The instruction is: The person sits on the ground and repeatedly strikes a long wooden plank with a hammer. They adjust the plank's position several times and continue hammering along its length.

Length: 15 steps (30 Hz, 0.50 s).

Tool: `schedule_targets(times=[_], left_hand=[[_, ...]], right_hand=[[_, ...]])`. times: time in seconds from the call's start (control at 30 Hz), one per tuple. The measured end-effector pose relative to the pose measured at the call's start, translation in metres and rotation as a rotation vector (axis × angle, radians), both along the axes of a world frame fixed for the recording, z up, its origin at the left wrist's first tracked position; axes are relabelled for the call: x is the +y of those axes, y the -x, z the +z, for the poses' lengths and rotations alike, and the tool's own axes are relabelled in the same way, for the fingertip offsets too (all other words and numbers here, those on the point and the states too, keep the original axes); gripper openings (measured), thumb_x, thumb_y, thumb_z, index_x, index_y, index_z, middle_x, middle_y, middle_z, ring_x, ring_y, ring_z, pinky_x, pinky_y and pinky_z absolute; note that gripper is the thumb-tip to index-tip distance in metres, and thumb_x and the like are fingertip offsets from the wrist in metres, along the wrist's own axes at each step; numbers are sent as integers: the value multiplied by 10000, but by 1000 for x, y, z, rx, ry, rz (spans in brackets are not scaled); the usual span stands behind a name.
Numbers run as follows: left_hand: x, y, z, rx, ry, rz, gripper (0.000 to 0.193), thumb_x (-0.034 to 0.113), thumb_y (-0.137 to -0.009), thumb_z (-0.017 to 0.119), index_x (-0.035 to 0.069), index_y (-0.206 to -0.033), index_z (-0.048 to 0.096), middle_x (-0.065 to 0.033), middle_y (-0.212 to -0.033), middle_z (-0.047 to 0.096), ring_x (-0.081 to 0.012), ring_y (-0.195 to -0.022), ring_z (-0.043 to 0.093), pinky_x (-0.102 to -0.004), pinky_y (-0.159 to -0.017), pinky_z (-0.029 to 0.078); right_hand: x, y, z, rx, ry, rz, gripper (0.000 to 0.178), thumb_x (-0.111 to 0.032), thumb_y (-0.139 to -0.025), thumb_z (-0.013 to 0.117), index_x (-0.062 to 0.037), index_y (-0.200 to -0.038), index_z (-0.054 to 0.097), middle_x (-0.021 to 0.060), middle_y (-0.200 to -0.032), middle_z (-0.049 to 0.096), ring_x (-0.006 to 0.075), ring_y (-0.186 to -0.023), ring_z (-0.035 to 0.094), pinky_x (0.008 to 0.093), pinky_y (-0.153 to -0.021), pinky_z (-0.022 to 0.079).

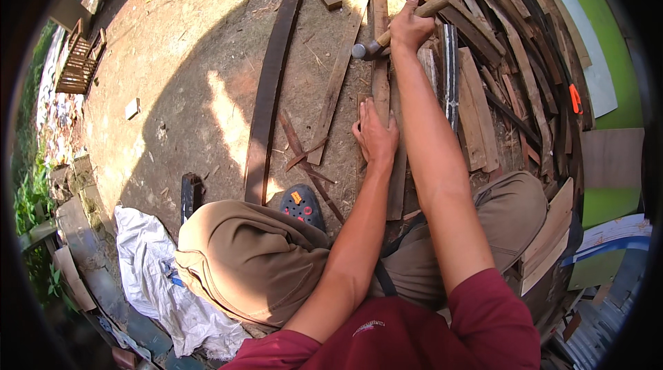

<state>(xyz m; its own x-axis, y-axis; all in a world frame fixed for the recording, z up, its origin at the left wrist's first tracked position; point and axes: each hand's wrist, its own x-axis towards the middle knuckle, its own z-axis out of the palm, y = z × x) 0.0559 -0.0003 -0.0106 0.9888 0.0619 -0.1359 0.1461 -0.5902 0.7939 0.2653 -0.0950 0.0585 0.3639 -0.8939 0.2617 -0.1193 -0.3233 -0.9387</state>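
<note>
My right hand (412,26) is wrapped round the wooden handle of a hammer (435,6). Its rounded metal head is over a long wooden strip (380,0); I cannot tell whether they touch. Closer to me, my left hand (377,134) grips the near part of that strip, fingers forward over the wood and thumb on its right side. A short piece of wood (362,102) shows beside the left fingers. The strip runs away from me along the ground, its part under the left palm hidden.
A dark beam (273,93) and a thin plank (340,83) lie to the left. Many boards are piled on the right (521,45), with an orange-handled tool (574,98) on them. A white sack (148,252) lies by my left knee, and a wooden crate (78,62) stands far left.
</note>
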Motion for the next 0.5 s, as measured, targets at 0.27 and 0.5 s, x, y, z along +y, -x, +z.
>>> schedule_targets(times=[0.27, 0.5], left_hand=[[6, -3, 5, 47, -22, 10, 670, 215, -902, 694, -33, -1469, 437, -211, -1493, 507, -288, -1454, 403, -467, -1162, 240], [-9, -1, 15, 66, -18, -33, 668, 189, -894, 688, -35, -1468, 432, -210, -1493, 506, -286, -1448, 412, -464, -1161, 252]], right_hand=[[-8, -2, 8, 103, -131, 194, 552, -434, -941, 672, 74, -730, 627, 235, -685, 680, 380, -680, 700, 474, -682, 537], [-114, -52, -42, 63, 62, 341, 586, -494, -925, 704, -1, -618, 624, 91, -534, 607, 198, -475, 608, 371, -483, 484]])
